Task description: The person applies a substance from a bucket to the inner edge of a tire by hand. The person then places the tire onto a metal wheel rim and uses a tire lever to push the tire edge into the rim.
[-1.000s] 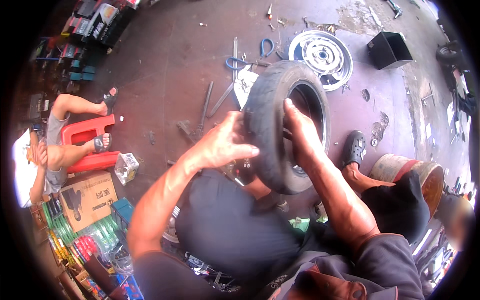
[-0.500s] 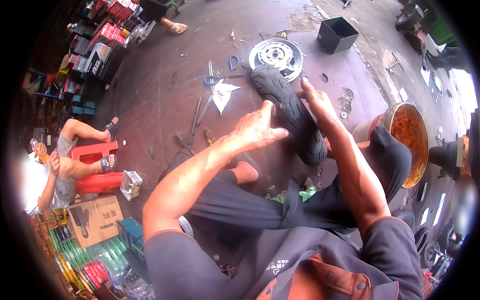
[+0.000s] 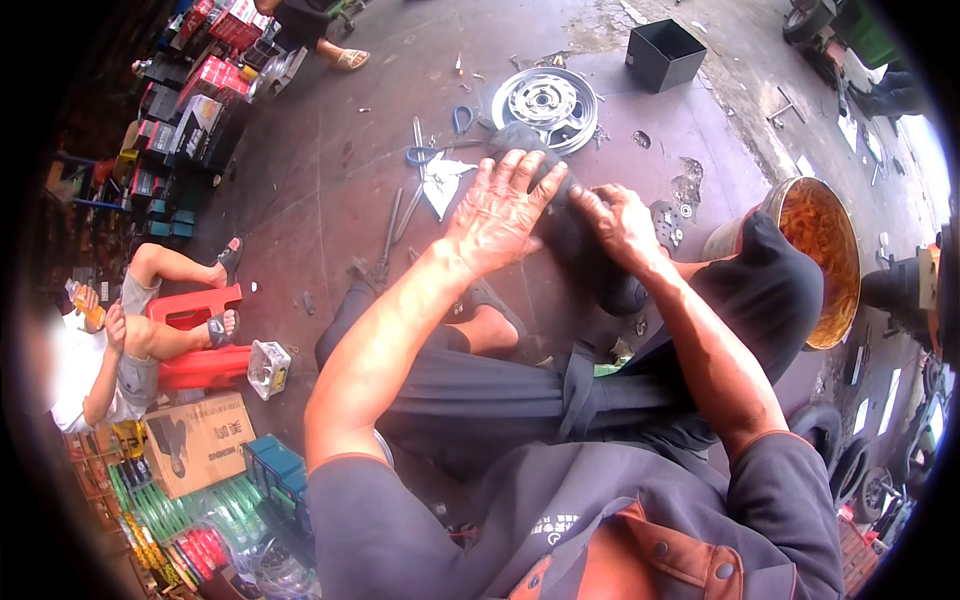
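A black treaded tire (image 3: 572, 245), blurred by motion, stands tilted between my legs. My left hand (image 3: 500, 212) lies over its upper left side, back up, with fingers stretched out and apart. On the tire's right side, my right hand (image 3: 622, 228) grips it with curled fingers; part of that grip is hidden. Just beyond the tire, a silver wheel rim (image 3: 545, 108) lies flat on the floor. To the left of it are blue-handled pliers (image 3: 424, 156), a crumpled white cloth (image 3: 444, 182) and long metal levers (image 3: 391, 232).
A rusty drum (image 3: 818, 262) with orange-brown contents stands by my right knee. An open black box (image 3: 666, 56) sits beyond the rim. At left, a person sits on a red stool (image 3: 205, 366) near a cardboard box (image 3: 200, 442). Spare tires (image 3: 850, 470) stand at lower right.
My left hand has turned from a thumb-up hold to lying spread over the tire. My right hand has shifted down its side. The tire now looks blurred.
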Motion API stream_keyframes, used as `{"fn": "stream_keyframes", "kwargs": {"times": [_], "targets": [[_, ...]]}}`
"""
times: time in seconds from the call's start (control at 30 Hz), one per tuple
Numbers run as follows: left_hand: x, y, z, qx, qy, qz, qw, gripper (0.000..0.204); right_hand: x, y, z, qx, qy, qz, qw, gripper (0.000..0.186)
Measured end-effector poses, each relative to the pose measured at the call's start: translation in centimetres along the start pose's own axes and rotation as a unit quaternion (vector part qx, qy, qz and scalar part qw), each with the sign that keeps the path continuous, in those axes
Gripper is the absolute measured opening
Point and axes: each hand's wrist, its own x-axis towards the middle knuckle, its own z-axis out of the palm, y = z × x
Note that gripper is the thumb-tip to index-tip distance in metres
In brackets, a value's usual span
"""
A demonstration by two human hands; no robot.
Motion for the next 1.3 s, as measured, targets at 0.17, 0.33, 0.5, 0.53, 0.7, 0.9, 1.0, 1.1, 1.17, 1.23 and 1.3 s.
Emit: {"fn": "stream_keyframes", "kwargs": {"times": [0.17,0.33,0.5,0.53,0.7,0.9,1.0,1.1,1.17,1.23,1.3], "targets": [[0.1,-0.8,0.2,0.011,-0.043,0.115,0.992,0.076,-1.5,0.3,0.9,-0.049,-0.028,-0.054,0.997,0.057],[-0.4,0.2,0.1,0.01,-0.01,0.052,0.999,0.078,-1.0,0.4,-0.4,-0.017,0.094,-0.031,0.995,0.054],[-1.2,1.1,-0.1,-0.092,-0.005,-0.21,0.973,0.093,2.2,1.6,-1.3,0.076,0.237,0.021,0.968,0.055],[-1.4,1.0,0.0,-0.077,-0.035,-0.232,0.969,0.093,2.7,2.0,-1.0,0.076,0.261,0.022,0.962,0.055],[-1.0,0.8,1.8,-0.18,0.03,-0.295,0.938,0.1,3.8,4.0,2.2,0.283,0.091,0.102,0.949,0.062],[-0.9,1.2,3.2,-0.16,0.098,-0.32,0.929,0.099,2.4,4.7,5.6,0.258,-0.005,0.126,0.958,0.061],[-1.9,1.9,2.5,-0.156,0.061,-0.351,0.921,0.103,2.0,4.0,6.9,0.211,-0.014,0.12,0.97,0.062],[-1.8,2.1,2.5,-0.159,0.087,-0.322,0.929,0.099,2.4,3.5,6.5,0.24,0.083,0.112,0.961,0.062],[-1.1,2.0,2.8,-0.166,0.102,-0.314,0.929,0.099,2.6,3.2,5.1,0.212,0.143,0.078,0.963,0.06],[-0.4,1.9,3.1,-0.175,0.115,-0.301,0.93,0.099,2.6,2.5,3.5,0.152,0.217,-0.018,0.964,0.059],[0.1,1.9,3.3,-0.164,0.131,-0.312,0.927,0.098,2.3,1.5,2.4,0.135,0.196,-0.048,0.97,0.06]]}}
